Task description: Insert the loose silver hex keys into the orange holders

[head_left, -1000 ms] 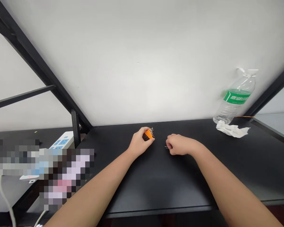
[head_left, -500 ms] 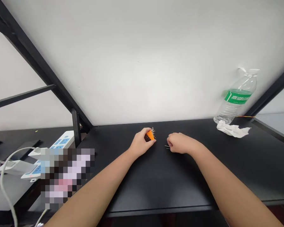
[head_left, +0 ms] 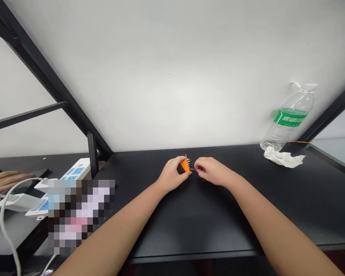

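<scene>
Between the thumb and fingers of my left hand [head_left: 172, 174] is an orange holder [head_left: 185, 165], with several thin curved metal pieces sticking out of its right side. My right hand [head_left: 211, 170] is pinched round a thin metal piece [head_left: 192, 169], whose free end points left at the holder's metal pieces. Whether the two touch is too small to tell. Another thin metal piece [head_left: 204, 180] lies on the black table [head_left: 189, 222] under my right hand, mostly hidden by it.
A clear bottle [head_left: 289, 117] with a green label leans by the wall, a crumpled tissue [head_left: 284, 158] before it. At the left are a white power strip [head_left: 80, 168], cables, a black metal frame [head_left: 60, 92] and another person's hand [head_left: 8, 182].
My right hand has moved left, close to the orange holder, with a thin metal piece in its fingers. Another person's hand has come into view at the far left.
</scene>
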A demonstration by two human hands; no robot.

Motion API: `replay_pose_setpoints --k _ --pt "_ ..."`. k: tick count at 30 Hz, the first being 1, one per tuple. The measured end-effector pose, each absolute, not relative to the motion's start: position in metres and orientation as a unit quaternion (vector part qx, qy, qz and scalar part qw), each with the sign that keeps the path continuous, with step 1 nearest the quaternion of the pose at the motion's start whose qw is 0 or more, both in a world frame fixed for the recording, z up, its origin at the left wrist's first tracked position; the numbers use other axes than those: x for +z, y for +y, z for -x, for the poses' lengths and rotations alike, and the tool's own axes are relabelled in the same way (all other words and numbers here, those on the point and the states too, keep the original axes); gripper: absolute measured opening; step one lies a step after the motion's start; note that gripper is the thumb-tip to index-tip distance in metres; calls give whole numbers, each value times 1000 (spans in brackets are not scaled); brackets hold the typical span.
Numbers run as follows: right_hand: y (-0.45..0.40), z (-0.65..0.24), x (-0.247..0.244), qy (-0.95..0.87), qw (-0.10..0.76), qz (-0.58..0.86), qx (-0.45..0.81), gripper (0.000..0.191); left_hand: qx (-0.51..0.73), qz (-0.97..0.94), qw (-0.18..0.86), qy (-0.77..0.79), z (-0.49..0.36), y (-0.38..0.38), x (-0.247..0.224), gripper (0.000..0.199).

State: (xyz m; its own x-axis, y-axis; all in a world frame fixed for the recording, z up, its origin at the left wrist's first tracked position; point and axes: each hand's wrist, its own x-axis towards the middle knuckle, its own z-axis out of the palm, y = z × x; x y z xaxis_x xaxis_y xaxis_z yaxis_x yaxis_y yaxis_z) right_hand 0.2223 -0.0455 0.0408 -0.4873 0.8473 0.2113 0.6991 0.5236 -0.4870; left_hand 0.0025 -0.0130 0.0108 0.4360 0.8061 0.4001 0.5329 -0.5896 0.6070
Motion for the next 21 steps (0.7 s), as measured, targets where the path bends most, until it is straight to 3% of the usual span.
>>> replay_pose_setpoints --k 15,21 --pt "-54 -218 44 -860 173 471 92 21 321 -849 155 390 -2 -11 6 48" --pt "-49 -219 39 -853 202 468 109 19 320 -855 141 384 -2 -10 7 50"
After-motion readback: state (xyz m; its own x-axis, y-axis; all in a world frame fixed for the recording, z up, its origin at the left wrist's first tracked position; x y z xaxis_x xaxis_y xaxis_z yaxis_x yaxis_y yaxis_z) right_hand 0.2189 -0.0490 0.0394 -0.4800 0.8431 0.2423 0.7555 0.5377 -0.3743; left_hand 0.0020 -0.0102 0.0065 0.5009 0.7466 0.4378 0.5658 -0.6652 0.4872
